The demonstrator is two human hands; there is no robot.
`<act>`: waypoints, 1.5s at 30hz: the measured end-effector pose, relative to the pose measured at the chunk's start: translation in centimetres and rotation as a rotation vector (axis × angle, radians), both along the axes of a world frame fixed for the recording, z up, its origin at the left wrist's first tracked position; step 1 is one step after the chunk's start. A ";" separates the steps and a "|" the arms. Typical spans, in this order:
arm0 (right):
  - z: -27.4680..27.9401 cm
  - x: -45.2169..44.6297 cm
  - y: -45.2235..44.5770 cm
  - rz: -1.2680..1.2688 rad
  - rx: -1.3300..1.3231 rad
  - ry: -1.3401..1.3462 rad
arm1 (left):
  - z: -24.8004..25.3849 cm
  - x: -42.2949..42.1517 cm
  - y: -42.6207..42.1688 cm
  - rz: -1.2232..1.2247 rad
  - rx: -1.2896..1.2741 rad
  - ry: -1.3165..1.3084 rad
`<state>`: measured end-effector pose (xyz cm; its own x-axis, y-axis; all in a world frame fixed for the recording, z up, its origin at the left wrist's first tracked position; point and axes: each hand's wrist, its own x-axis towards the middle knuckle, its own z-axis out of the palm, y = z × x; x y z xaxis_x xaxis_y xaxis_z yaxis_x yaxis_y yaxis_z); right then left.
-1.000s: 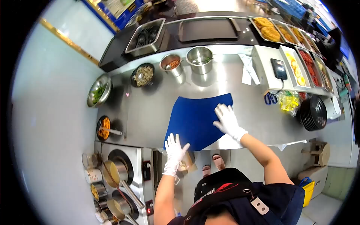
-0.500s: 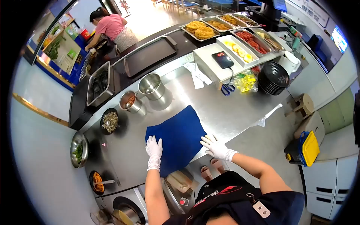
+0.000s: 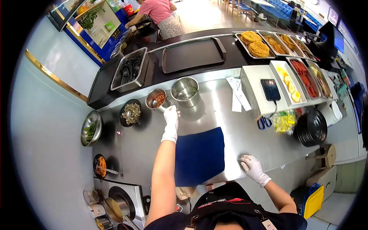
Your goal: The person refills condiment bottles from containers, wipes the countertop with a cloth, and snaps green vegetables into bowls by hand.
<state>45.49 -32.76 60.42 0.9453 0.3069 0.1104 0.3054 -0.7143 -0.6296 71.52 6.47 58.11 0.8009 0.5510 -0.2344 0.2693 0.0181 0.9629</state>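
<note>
A dark blue cloth (image 3: 200,156) lies on the steel counter (image 3: 142,153), its lower edge at the counter's front. My left hand (image 3: 171,122), in a white glove, is stretched past the cloth's upper left corner, fingers curled beside the small steel pot of red-brown food (image 3: 156,99). Whether it grips anything there is too small to tell. To its right stands a larger steel pot (image 3: 184,91). My right hand (image 3: 252,168), also gloved, rests near the counter's front edge, right of the cloth and apart from it, with its fingers bent; anything beneath them is hidden.
A black bowl (image 3: 130,113), steel bowl of greens (image 3: 92,128) and carrot dish (image 3: 100,166) stand left. Right are blue scissors (image 3: 264,122), stacked black plates (image 3: 312,126) and a white box (image 3: 264,88) with food trays. Across the ledge, a person in pink (image 3: 156,11) works.
My left hand has left the cloth and reached forward to the small pot. My right hand has moved right, off the cloth, and its fingers have curled. The view has shifted.
</note>
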 end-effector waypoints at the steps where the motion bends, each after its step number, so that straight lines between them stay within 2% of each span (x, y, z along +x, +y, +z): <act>1: 0.0 1.8 -0.6 0.011 0.007 -0.001 | 0.0 1.4 -0.1 0.093 -0.267 0.019; 5: 0.1 8.2 -1.7 0.070 0.001 -0.075 | -1.0 4.8 -0.5 0.090 -0.479 -0.047; 9: -0.4 12.0 -1.7 0.129 0.018 -0.009 | -3.7 5.2 -2.7 0.171 -0.536 -0.039; 11: -1.2 13.0 -1.2 0.149 0.048 -0.007 | -1.6 3.2 -7.0 0.009 -0.643 -0.024; 13: -1.5 13.9 -1.0 0.175 0.064 0.016 | 0.4 1.7 -11.2 -0.026 -0.739 0.061; 16: -1.1 15.1 -0.3 0.186 0.098 0.071 | 1.5 0.3 -12.3 0.186 -0.781 0.151; 18: -1.0 16.7 0.3 0.156 0.153 0.098 | 0.7 0.9 -11.3 0.206 -0.689 0.080; 20: -1.4 19.8 1.4 0.112 0.348 0.220 | 0.5 1.9 -10.5 0.186 -0.628 0.031; 22: -0.9 24.0 3.5 0.061 0.395 0.187 | 0.1 2.9 -10.9 0.165 -0.577 0.031; 24: -1.7 28.3 6.1 0.051 0.651 0.328 | 0.1 3.6 -11.4 0.176 -0.548 0.026; 27: -2.5 32.1 10.2 0.049 0.870 0.600 | 0.3 4.0 -11.3 0.263 -0.515 0.005; 30: -1.7 33.0 13.1 0.057 0.840 0.699 | 0.3 4.1 -9.4 0.306 -0.476 -0.004; 33: -3.4 33.1 15.1 0.127 0.808 0.607 | 0.3 4.4 -6.5 0.307 -0.466 -0.041; 35: -2.5 32.5 15.6 0.131 0.761 0.653 | -0.1 4.9 -4.9 0.349 -0.464 -0.049; 38: -1.5 30.9 16.1 0.104 0.726 0.729 | -0.4 4.7 -3.4 0.393 -0.448 -0.093; 42: -3.3 28.7 15.7 0.136 0.671 0.785 | -1.0 4.2 -1.5 0.409 -0.488 -0.130; 45: -4.4 26.5 14.3 0.138 0.667 0.844 | 0.0 1.3 0.5 0.551 -0.395 -0.106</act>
